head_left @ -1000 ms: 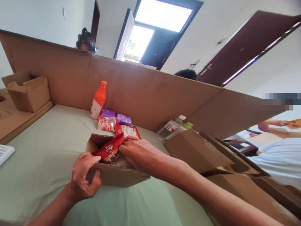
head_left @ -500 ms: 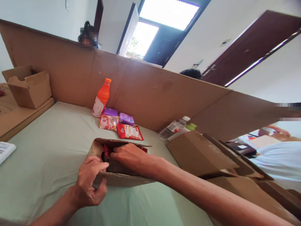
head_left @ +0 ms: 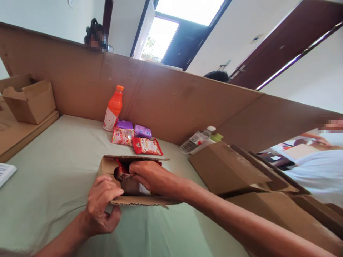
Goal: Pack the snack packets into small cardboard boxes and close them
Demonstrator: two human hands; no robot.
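Observation:
A small open cardboard box (head_left: 107,167) sits on the pale green table (head_left: 53,171) in front of me. My left hand (head_left: 103,208) grips the box's near left corner, fingers curled over the rim. My right hand (head_left: 151,176) reaches inside the box, fingers closed on a red snack packet (head_left: 122,174) that lies among other packets there. Beyond the box lie a red snack packet (head_left: 147,146), a pink-and-white packet (head_left: 122,136) and two purple packets (head_left: 142,131). An orange drink bottle (head_left: 113,107) stands behind them.
A tall cardboard partition (head_left: 174,103) walls off the table's far side. Flat and folded cardboard boxes (head_left: 230,171) lie at the right, with a water bottle (head_left: 197,141) beside them. Another open box (head_left: 29,101) sits at far left. People are behind the partition and at the right.
The red packet that my right hand held above the box's rim has gone down inside the box. My left hand has stayed on the box's corner.

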